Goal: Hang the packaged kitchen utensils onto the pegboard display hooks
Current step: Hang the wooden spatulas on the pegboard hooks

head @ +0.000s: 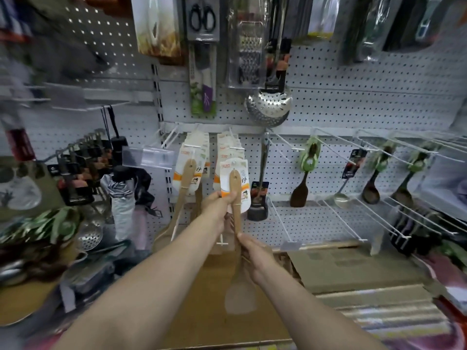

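A packaged wooden spatula with a white and orange card is held upright in front of the pegboard. My left hand pinches the handle at the card's lower edge. Lower down, my right hand grips the same handle above the blade. The card's top sits at the front end of a white hook that carries several matching cards. To the left, another hook holds several more packaged wooden spatulas.
Long white hooks stick out to the right, some bearing dark spoons. A steel skimmer, grater and scissors hang above. Folded umbrellas and black-handled tools hang at left. A cardboard box lies below.
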Motion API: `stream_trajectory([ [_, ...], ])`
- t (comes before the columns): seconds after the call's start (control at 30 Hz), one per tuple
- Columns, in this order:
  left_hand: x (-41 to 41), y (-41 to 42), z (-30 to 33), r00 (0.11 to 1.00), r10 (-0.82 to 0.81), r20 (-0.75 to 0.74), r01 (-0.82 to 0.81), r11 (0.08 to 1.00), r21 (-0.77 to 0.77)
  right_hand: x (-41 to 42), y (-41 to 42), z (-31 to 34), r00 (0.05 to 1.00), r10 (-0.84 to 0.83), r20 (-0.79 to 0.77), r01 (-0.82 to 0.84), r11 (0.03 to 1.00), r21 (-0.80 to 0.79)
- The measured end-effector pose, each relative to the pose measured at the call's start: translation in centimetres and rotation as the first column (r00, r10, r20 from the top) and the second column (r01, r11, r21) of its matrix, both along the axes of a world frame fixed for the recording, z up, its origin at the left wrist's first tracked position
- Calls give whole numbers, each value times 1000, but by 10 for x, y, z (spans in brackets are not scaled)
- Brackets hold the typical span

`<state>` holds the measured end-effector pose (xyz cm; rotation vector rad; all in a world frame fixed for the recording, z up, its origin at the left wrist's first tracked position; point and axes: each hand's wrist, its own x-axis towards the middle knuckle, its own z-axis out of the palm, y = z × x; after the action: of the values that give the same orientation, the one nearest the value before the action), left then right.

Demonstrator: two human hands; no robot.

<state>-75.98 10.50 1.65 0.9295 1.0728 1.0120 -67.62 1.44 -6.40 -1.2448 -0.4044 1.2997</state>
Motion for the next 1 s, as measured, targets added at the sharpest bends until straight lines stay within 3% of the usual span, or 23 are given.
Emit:
stream_trajectory([
  [0.53, 15, 73, -10, 1000, 0, -21, 0, 1000, 10, 13, 70, 20, 999, 45, -7, -45, 998, -33],
  [0.8, 8, 59, -14, 997, 70, 12, -70, 997, -13, 16, 63, 21, 990, 118, 71, -114, 991, -64],
  [1.0, -25, 19, -24, 988, 126, 88, -116, 986, -119, 7, 57, 26, 991, 94, 99, -87, 993, -79],
])
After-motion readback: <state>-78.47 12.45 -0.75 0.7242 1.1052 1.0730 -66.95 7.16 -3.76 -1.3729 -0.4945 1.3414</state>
